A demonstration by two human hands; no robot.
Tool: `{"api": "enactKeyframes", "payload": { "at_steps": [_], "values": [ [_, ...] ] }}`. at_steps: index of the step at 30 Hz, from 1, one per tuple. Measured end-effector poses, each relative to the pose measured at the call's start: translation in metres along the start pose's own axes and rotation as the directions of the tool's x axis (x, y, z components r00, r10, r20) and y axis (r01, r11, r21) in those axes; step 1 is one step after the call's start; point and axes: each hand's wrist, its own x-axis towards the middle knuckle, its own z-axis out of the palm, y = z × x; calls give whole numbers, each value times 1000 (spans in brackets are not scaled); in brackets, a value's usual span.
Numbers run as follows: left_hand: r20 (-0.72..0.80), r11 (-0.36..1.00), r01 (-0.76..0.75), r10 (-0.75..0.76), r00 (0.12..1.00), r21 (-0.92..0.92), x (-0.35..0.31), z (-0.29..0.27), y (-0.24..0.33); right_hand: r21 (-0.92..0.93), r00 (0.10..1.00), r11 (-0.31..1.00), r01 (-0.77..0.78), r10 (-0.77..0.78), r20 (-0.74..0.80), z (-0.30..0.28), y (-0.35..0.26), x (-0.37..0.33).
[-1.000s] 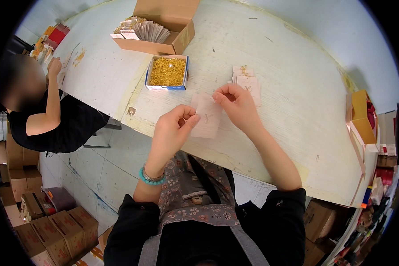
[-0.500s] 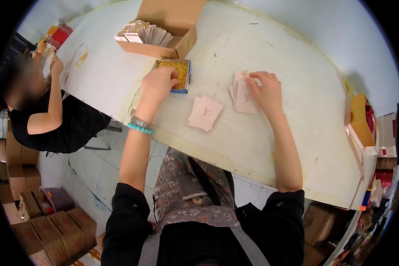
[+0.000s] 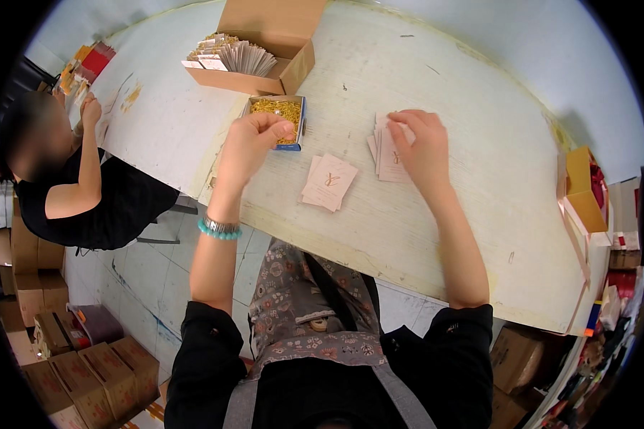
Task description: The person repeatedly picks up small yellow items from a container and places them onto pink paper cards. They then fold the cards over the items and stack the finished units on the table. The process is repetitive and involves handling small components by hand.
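Observation:
My left hand [image 3: 254, 146] hovers at the near edge of a small blue box [image 3: 302, 129] filled with tiny gold pieces [image 3: 279, 109]. Its thumb and index finger are pinched together, and whatever lies between the tips is too small to make out. Over a fanned stack of pale printed cards [image 3: 388, 161] hangs my right hand [image 3: 422, 146], its thumb and fingers curved and slightly apart, covering the stack's upper right part. Between the hands, a smaller pile of similar cards [image 3: 329, 183] with a gold mark lies flat on the table.
Behind the blue box stands an open cardboard box [image 3: 293, 71] packed with upright cards [image 3: 240, 56]. A co-worker [image 3: 68, 179] sits at the table's left side. An open brown box [image 3: 578, 187] is at the right edge. Cardboard cartons [image 3: 96, 379] stand on the floor at lower left.
My left hand has drawn back slightly toward me from the gold pieces, exposing more of them. My right hand has shifted a little up and left over the card stack.

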Motion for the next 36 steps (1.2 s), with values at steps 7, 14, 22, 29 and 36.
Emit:
{"api": "enactKeyframes", "payload": {
  "at_steps": [7, 14, 22, 29, 36],
  "values": [
    [146, 929, 57, -3, 989, -366, -49, 30, 34, 555, 790, 606, -570, 218, 573, -17, -81, -9],
    [-22, 843, -488, 505, 863, 226, -71, 40, 43, 597, 742, 464, -655, 245, 624, -17, -79, -13],
    [-25, 736, -617, 648, 761, 279, -72, 36, 39, 619, 786, 536, -574, 150, 600, -23, -84, -12],
    [-63, 838, -533, 542, 838, 119, -76, 38, 35, 640, 710, 349, -685, 123, 693, -23, -80, -14],
    [-176, 921, -322, 288, 941, -218, -86, 51, 29, 666, 887, 620, -414, 110, 449, -21, -88, -15]
  ]
}}
